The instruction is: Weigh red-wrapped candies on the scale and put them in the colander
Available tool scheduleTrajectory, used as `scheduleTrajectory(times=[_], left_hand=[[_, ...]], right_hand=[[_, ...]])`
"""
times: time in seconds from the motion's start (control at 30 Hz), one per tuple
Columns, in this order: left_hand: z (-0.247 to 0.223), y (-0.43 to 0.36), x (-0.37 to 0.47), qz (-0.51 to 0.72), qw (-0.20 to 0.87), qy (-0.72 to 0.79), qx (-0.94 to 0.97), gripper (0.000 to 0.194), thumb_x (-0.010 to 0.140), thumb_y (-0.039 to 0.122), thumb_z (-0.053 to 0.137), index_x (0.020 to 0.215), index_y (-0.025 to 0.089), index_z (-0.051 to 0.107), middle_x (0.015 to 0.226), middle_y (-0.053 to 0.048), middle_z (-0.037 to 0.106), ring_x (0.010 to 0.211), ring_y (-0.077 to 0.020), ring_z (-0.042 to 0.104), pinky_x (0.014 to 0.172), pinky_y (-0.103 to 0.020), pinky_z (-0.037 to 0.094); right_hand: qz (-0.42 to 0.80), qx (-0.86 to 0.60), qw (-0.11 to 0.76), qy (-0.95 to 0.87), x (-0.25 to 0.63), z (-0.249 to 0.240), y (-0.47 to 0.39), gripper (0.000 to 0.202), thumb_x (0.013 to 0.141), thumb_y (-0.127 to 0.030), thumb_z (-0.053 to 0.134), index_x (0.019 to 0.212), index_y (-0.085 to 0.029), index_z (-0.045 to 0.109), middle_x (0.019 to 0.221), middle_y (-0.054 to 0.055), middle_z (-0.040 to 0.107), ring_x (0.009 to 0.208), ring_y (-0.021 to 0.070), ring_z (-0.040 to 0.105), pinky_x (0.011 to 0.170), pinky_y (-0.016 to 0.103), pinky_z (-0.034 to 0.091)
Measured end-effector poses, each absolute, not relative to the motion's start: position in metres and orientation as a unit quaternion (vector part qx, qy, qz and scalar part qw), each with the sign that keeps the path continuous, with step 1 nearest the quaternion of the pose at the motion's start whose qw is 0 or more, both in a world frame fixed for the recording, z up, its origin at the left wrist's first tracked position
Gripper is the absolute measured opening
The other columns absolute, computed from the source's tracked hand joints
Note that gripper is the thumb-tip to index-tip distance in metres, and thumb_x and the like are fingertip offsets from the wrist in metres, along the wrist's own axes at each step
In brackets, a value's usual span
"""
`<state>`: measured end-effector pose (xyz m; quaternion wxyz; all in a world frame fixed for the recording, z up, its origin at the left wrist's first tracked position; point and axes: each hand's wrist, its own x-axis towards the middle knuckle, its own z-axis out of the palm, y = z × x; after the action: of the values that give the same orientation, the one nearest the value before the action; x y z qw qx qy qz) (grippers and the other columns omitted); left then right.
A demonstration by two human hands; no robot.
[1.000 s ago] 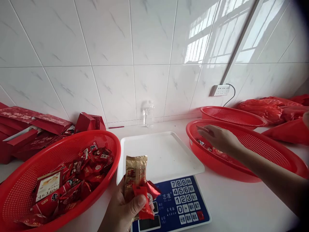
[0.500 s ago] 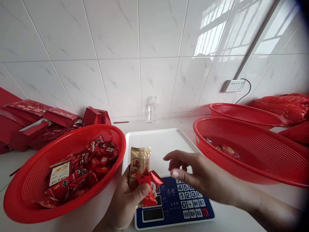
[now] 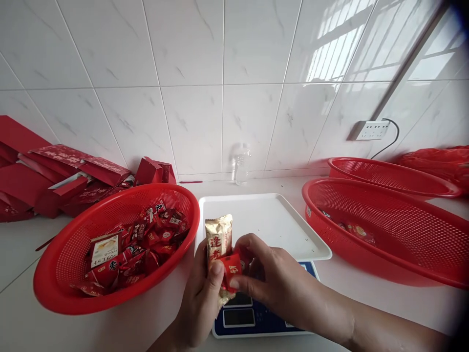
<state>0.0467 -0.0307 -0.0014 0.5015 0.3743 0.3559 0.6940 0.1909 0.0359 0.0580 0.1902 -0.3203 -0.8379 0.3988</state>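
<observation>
Upright in my left hand [image 3: 201, 288] is a gold packet [image 3: 219, 235] with red lettering, and the thumb presses a small red packet [image 3: 230, 269] against its front. My right hand [image 3: 267, 274] has its fingers closed on the red packets at their right side; the fingertips partly hide them. Both hands are over the front of a scale with a white tray [image 3: 256, 215] and a blue panel [image 3: 264, 325], whose keys are mostly covered by the right hand and tray. Left of them, a red basket [image 3: 66, 283] holds several red packets and a cream-labelled one [image 3: 105, 250].
Two red baskets stand at the right, the nearer [image 3: 381, 210] holding a few packets, the other [image 3: 395, 176] behind it. Red boxes [image 3: 73, 176] lie at the back left. A clear bottle [image 3: 243, 165] stands by the wall, and red bags [image 3: 439, 164] lie far right.
My right hand has moved left and closed on the red packets in my left hand. The view has shifted, so the baskets and scale appear farther right.
</observation>
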Motion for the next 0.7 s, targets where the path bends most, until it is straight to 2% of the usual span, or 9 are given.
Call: scheduleTrajectory(times=[0.1, 0.23, 0.33, 0.43, 0.57, 0.63, 0.7], left_hand=[[0.004, -0.03, 0.048, 0.687, 0.55, 0.334, 0.337, 0.046, 0.091, 0.049, 0.057, 0.129, 0.024, 0.058, 0.122, -0.01, 0.066, 0.117, -0.0273, 0.06, 0.095, -0.038, 0.052], [0.008, -0.028, 0.05, 0.696, 0.496, 0.39, 0.341, 0.045, 0.09, 0.045, 0.061, 0.129, 0.023, 0.06, 0.131, -0.009, 0.062, 0.126, -0.0258, 0.053, 0.105, -0.035, 0.046], [0.007, -0.026, 0.049, 0.712, 0.473, 0.409, 0.32, 0.049, 0.09, 0.046, 0.061, 0.134, 0.026, 0.053, 0.133, -0.008, 0.061, 0.119, -0.0259, 0.059, 0.096, -0.037, 0.053], [0.008, -0.025, 0.046, 0.723, 0.46, 0.427, 0.289, 0.054, 0.088, 0.049, 0.062, 0.135, 0.027, 0.048, 0.127, -0.01, 0.064, 0.108, -0.0265, 0.066, 0.084, -0.038, 0.059], [0.012, -0.025, 0.046, 0.728, 0.442, 0.442, 0.28, 0.052, 0.087, 0.052, 0.062, 0.13, 0.025, 0.051, 0.115, -0.009, 0.07, 0.104, -0.0255, 0.068, 0.079, -0.034, 0.059], [0.012, -0.025, 0.048, 0.731, 0.426, 0.452, 0.282, 0.051, 0.086, 0.052, 0.063, 0.127, 0.024, 0.053, 0.109, -0.009, 0.071, 0.103, -0.0256, 0.069, 0.079, -0.033, 0.059], [0.012, -0.025, 0.049, 0.731, 0.418, 0.459, 0.284, 0.051, 0.085, 0.051, 0.064, 0.126, 0.023, 0.053, 0.106, -0.009, 0.072, 0.104, -0.0268, 0.068, 0.081, -0.035, 0.058]], right_hand=[[0.431, -0.323, 0.21, -0.816, 0.194, 0.061, 0.042, 0.024, 0.084, -0.036, 0.062, 0.095, -0.022, 0.046, 0.082, 0.001, 0.065, 0.06, 0.0116, 0.058, 0.052, 0.025, 0.044], [0.467, -0.319, 0.26, -0.783, 0.199, 0.063, 0.048, 0.019, 0.083, -0.031, 0.06, 0.094, -0.021, 0.048, 0.087, 0.004, 0.067, 0.073, 0.0145, 0.063, 0.059, 0.027, 0.05], [0.498, -0.313, 0.277, -0.76, 0.205, 0.066, 0.059, 0.02, 0.084, -0.033, 0.059, 0.093, -0.021, 0.046, 0.088, 0.005, 0.069, 0.075, 0.0145, 0.063, 0.058, 0.027, 0.048], [0.471, -0.342, 0.287, -0.761, 0.213, 0.068, 0.081, 0.02, 0.085, -0.035, 0.057, 0.095, -0.021, 0.046, 0.091, 0.006, 0.069, 0.074, 0.0139, 0.062, 0.056, 0.027, 0.044], [0.424, -0.42, 0.225, -0.77, 0.219, 0.058, 0.117, 0.025, 0.085, -0.032, 0.056, 0.106, -0.018, 0.053, 0.084, 0.005, 0.067, 0.071, 0.0148, 0.062, 0.055, 0.028, 0.045], [0.402, -0.435, 0.224, -0.774, 0.221, 0.051, 0.129, 0.032, 0.084, -0.028, 0.057, 0.114, -0.017, 0.053, 0.091, 0.007, 0.068, 0.071, 0.0147, 0.064, 0.056, 0.028, 0.047], [0.375, -0.444, 0.251, -0.774, 0.222, 0.045, 0.135, 0.04, 0.083, -0.024, 0.057, 0.122, -0.017, 0.05, 0.109, 0.011, 0.065, 0.073, 0.0137, 0.065, 0.058, 0.028, 0.049]])
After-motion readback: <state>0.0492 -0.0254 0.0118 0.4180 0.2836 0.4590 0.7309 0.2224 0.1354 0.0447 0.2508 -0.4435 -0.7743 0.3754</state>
